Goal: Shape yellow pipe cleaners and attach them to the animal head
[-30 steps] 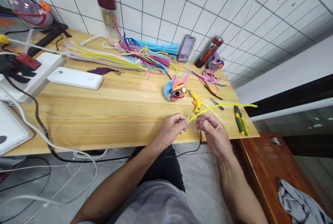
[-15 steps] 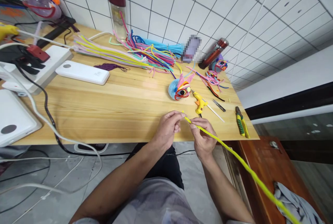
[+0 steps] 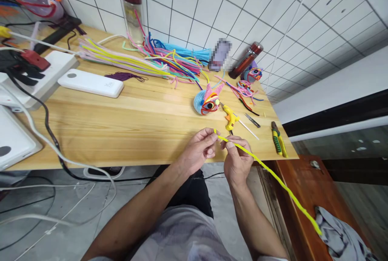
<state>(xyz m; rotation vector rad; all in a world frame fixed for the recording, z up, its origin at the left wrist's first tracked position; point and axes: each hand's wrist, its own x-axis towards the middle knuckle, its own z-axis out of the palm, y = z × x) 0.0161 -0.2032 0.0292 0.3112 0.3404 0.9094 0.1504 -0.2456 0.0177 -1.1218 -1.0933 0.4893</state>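
You have a long yellow fuzzy stick (image 3: 285, 187) in both hands, just above the front edge of the wooden table (image 3: 127, 131). Your left hand (image 3: 198, 150) is closed in a pinch, with thumb and finger on the stick close to its near end. A short bit of that end pokes up past your fingers, bent. Your right hand (image 3: 238, 163) pinches the stick too, just beside the left.

The long part no longer points out over the table, as it does a second ago. Now it slants down to your right, past the table edge and over the brown cabinet (image 3: 294, 176). Half a second ago it runs out of sight at the bottom, but now its far tip shows by the gray cloth (image 3: 342, 232). I cannot tell if they touch.

The blue striped ball (image 3: 199, 102) with pink ears stays on the table, right beside the yellow glue gun (image 3: 232, 119). The pliers (image 3: 279, 139) stay near the right edge.
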